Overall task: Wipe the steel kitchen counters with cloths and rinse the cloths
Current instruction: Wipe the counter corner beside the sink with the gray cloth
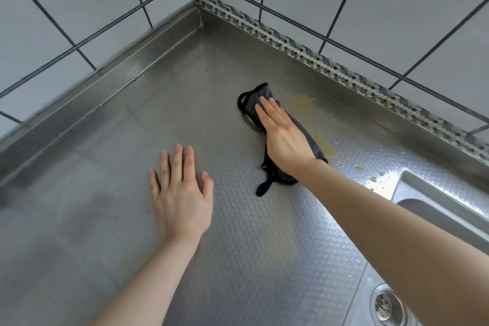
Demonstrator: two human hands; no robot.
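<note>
Head cam looks down at a steel counter (pixel 111 167) that runs into a tiled corner. The grey cloth (pixel 262 98) with black edging sits roughly mid-counter, folded into a long strip, and the right hand (pixel 280 135) lies flat on it, fingers straight, pressing rather than gripping. The left hand (pixel 182 188) is spread flat on bare steel beside it, holding nothing. Yellowish spill marks (pixel 322 144) trail from right next to the cloth toward the sink (pixel 423 196). That cloth looks soft, light and floppy, probably damp, so it'll bunch up if shoved from one end. I'd say palm pressure across the middle works for wiping, and for rinsing, scoop it up whole by the middle, since that loose black loop dangling near the wrist won't carry it well
</note>
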